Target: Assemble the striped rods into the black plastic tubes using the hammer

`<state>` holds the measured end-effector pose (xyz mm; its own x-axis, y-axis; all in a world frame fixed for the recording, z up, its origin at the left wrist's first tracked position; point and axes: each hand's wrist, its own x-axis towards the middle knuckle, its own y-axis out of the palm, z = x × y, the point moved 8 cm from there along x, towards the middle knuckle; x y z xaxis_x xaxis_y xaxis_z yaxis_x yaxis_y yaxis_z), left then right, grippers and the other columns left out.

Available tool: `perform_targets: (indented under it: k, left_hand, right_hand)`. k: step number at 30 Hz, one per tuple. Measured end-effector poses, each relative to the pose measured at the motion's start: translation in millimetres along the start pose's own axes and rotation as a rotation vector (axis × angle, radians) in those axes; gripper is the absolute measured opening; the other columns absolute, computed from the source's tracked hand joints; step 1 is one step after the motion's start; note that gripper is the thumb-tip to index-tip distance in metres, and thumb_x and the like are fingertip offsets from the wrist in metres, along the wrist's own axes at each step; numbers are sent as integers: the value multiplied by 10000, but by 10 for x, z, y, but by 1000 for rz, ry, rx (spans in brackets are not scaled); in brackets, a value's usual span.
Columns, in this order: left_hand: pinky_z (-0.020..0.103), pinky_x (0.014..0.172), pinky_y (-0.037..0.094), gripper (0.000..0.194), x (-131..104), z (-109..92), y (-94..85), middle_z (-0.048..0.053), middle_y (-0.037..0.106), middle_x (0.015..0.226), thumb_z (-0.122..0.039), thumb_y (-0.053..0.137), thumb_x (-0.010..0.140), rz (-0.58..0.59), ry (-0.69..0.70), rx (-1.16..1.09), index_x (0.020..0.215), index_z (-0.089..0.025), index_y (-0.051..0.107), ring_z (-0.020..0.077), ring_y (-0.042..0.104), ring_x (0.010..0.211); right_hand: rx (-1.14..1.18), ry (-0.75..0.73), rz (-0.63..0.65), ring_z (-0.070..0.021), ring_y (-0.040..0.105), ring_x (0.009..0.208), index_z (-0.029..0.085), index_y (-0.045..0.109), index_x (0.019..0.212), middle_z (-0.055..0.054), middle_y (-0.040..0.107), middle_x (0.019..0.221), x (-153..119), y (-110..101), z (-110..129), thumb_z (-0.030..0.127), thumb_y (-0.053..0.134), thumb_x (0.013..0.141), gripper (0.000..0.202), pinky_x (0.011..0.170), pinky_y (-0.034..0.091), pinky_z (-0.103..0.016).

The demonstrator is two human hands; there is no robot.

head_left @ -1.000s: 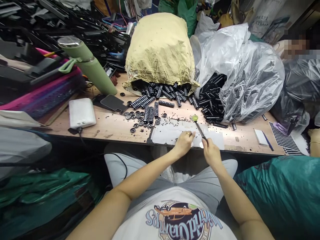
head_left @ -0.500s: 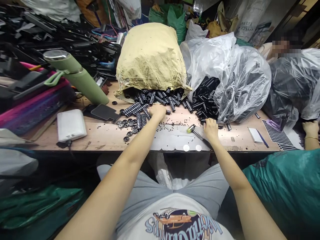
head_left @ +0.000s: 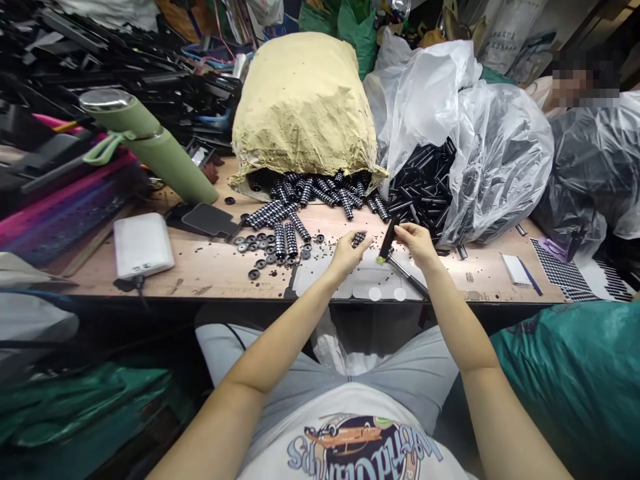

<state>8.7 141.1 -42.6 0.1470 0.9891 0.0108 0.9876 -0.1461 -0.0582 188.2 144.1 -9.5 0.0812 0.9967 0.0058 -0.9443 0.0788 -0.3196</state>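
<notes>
Above the table's front part, my left hand [head_left: 346, 253] holds a black-and-white patterned roller [head_left: 359, 239] between its fingers. A hand's width to the right, my right hand [head_left: 416, 241] pinches a dark, narrow black tube [head_left: 389, 241], held upright. Below the tube lies a hammer [head_left: 407, 275] with a yellow-green face. Patterned rollers [head_left: 280, 215] spill from the mouth of a yellow sack [head_left: 305, 107]. Plain black tubes [head_left: 425, 187] are heaped at the opening of a clear plastic bag [head_left: 500, 153]. Black discs [head_left: 257, 247] lie left of my left hand.
A green bottle [head_left: 165, 157] leans at the left, behind a white power bank [head_left: 143, 245]. Small bits are scattered on the table [head_left: 210, 270]. At the right are a white pad [head_left: 515, 270], a blue pen [head_left: 531, 277] and a patterned sheet [head_left: 565, 270]. A person is partly visible behind dark bags.
My left hand has come back from the rollers, toward the right, with one roller. My right hand has lifted from the tube heap with a black tube. The co-worker's hand at right is gone from view.
</notes>
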Motion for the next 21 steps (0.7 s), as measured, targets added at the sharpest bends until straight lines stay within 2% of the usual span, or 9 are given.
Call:
perform_targets:
  k: [1,3,6,9,11,14,17,19,21]
  left_hand:
    - [191,389,298,357,-60,-23,74,-69,459,492,-416,654,778,60,-42,-74,985,-130,609,61,372,368]
    - [199,382,275,301,-143,-63,150,-71,423,452,-409,696,721,120,-83,-166,815,-138,602,66,353,366]
    - [221,461,358,248,-210,-167,37,-36,472,515,-378,675,728,15,70,-51,687,-160,564,96,437,465]
    - [259,615,436,258,-347,-341,-13,9,536,623,-359,619,782,-48,352,205,621,-174,539,135,515,626]
    - [275,665,451,251,-442,-397,25,29,571,683,-382,604,800,-18,443,264,660,-177,566,154,541,693]
    - [247,577,447,316,-481,-337,33,35,597,749,-480,590,808,38,330,71,859,-170,626,133,543,639]
    - [197,383,325,503,-470,-167,60,-18,525,615,-589,521,820,124,41,-255,1032,-144,624,75,431,421]
    - [182,327,245,590,-482,-111,69,-60,454,518,-611,545,793,142,-91,-392,1130,-130,604,59,364,344]
    - [172,314,221,618,-496,-88,66,-75,439,480,-577,579,779,121,-174,-466,1208,-131,575,57,356,322]
  right_hand:
    - [221,42,40,-154,612,731,182,638,840,-25,666,786,-75,117,7,529,677,702,376,710,477,-290]
    - [407,126,42,-134,610,717,186,631,832,-7,656,768,-222,273,14,552,750,600,449,662,482,-252]
    - [472,361,5,-151,629,773,189,610,867,-36,666,827,-437,371,-70,680,648,651,539,640,504,-256]
    - [607,681,302,-218,649,818,179,578,815,-85,660,816,-703,646,-135,863,377,685,725,701,547,-375]
    - [660,754,425,-235,650,821,179,551,755,-80,639,767,-812,746,-131,887,374,657,736,755,549,-422]
    - [612,596,273,-238,628,930,188,555,855,-65,624,885,-751,644,-152,791,633,545,682,852,533,-430]
    - [332,201,53,-268,492,1200,230,481,1183,-100,488,1273,-693,387,3,547,865,377,948,978,478,-432]
    - [101,-47,39,-282,394,1295,237,376,1325,-129,346,1411,-762,334,195,471,898,368,1115,1031,444,-442]
    - [-86,-219,107,-298,353,1326,219,306,1392,-156,302,1435,-871,390,350,491,883,424,1160,1054,425,-470]
